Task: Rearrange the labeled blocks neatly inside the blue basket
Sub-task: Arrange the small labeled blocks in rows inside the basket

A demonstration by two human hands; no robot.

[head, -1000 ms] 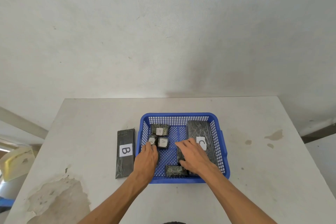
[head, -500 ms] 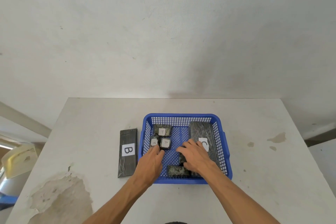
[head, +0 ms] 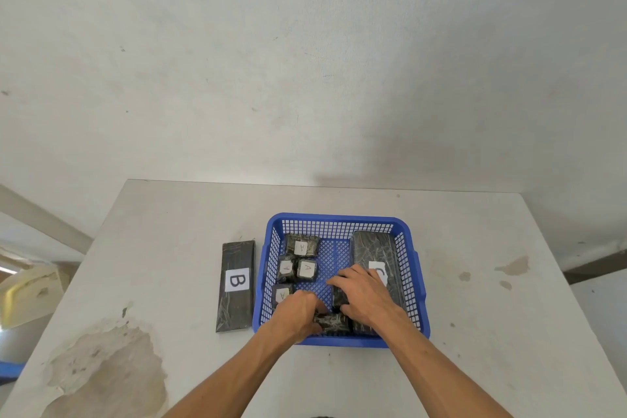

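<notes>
A pale table [head: 339, 200] is backed by a plain wall, and on it the blue basket [head: 420, 302] is set, with a long block marked B [head: 236, 285] lying outside, just beside its left wall. Inside, a long block [head: 373, 248] is laid along the right wall and four small blocks marked A [head: 307, 269] are grouped at the left. At the near wall, a small dark block [head: 331, 323] is touched by the curled left hand [head: 297, 314], and another [head: 339, 297] is covered by the right hand [head: 364, 295], fingers spread; a firm grasp by either cannot be told.

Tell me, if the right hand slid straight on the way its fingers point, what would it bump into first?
The right hand points up-left across the basket floor. Probably it would first meet the small A block in the left cluster, though depth is hard to judge.
</notes>
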